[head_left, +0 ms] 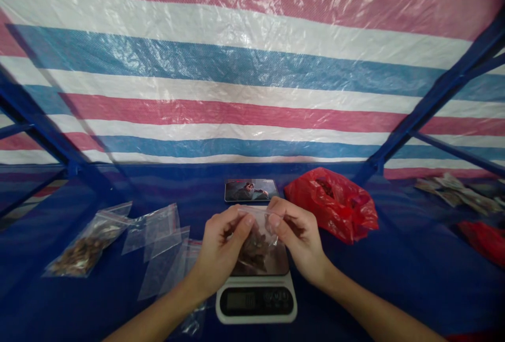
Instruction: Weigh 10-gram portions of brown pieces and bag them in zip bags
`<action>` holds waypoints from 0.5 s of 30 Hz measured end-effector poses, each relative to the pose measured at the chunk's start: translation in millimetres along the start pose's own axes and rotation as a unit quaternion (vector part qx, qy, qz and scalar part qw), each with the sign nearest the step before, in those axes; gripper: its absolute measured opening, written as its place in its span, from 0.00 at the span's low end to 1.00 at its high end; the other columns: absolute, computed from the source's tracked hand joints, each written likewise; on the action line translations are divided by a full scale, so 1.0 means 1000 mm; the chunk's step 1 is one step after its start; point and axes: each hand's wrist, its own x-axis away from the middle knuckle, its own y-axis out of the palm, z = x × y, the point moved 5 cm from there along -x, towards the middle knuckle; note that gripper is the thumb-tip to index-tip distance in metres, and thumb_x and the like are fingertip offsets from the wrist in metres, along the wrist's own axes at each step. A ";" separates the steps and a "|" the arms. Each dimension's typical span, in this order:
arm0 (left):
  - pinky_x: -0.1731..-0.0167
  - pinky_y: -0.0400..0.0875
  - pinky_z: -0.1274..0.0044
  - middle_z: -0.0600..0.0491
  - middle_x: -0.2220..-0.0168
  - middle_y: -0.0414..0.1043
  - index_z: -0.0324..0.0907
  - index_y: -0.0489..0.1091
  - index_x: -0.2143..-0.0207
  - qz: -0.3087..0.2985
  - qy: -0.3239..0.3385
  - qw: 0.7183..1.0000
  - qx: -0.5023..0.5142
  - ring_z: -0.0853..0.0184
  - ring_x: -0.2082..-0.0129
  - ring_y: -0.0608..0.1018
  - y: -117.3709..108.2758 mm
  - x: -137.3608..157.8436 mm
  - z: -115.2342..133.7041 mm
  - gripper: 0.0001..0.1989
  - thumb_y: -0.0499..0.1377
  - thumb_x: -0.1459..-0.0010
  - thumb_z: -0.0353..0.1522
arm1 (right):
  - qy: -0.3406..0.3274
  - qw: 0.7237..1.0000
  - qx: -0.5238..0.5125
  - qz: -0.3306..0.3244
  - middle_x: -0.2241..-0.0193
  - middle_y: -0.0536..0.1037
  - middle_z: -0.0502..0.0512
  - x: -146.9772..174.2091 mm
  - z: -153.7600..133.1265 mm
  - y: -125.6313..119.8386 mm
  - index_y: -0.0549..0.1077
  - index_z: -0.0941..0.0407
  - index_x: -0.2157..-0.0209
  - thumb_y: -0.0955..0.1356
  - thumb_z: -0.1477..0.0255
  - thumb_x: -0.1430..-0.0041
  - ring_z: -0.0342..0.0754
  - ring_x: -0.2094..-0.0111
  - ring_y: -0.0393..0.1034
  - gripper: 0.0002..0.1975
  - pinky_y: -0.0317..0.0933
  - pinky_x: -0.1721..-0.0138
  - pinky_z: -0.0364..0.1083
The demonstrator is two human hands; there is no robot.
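Note:
Between both hands, above a kitchen scale (257, 319), is a clear zip bag (258, 244) with dark brown pieces in it. My left hand (224, 242) pinches the bag's top edge on the left, thumb against fingers. On the right side of that same edge, my right hand (298, 239) pinches too. The bag hides much of the scale's plate, and whether it touches the plate I cannot tell. The scale's display faces me, its digits faint.
A filled zip bag (81, 250) and several flat zip bags (163, 234) lie to the left. Behind the scale is a phone (251, 190) with a lit picture. An open red plastic bag (335, 210) stands to the right. Blue metal bars (426, 105) and striped sheeting (236, 110) enclose the back.

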 end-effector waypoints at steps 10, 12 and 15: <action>0.73 0.69 0.83 0.54 0.74 0.77 0.39 0.76 0.66 0.072 -0.021 0.996 0.052 0.72 0.75 0.76 0.002 0.002 -0.004 0.16 0.62 0.32 0.42 | 0.086 0.995 -0.029 0.051 0.76 0.58 0.46 0.003 0.013 0.000 0.66 0.56 0.76 0.70 0.64 0.31 0.40 0.75 0.51 0.20 0.48 0.74 0.42; 0.74 0.68 0.84 0.55 0.75 0.75 0.39 0.75 0.68 0.079 -0.011 0.996 0.044 0.73 0.76 0.74 -0.001 0.000 -0.001 0.17 0.62 0.31 0.42 | 0.092 0.994 -0.026 0.049 0.76 0.58 0.46 0.004 0.014 0.000 0.65 0.56 0.77 0.70 0.64 0.31 0.40 0.75 0.51 0.21 0.47 0.74 0.42; 0.76 0.67 0.84 0.56 0.77 0.73 0.39 0.74 0.71 0.083 -0.005 0.996 0.038 0.73 0.77 0.72 -0.005 -0.001 0.003 0.19 0.61 0.31 0.43 | 0.099 0.994 -0.031 0.027 0.76 0.60 0.46 0.006 0.015 0.001 0.66 0.56 0.77 0.69 0.63 0.31 0.41 0.75 0.53 0.20 0.48 0.74 0.43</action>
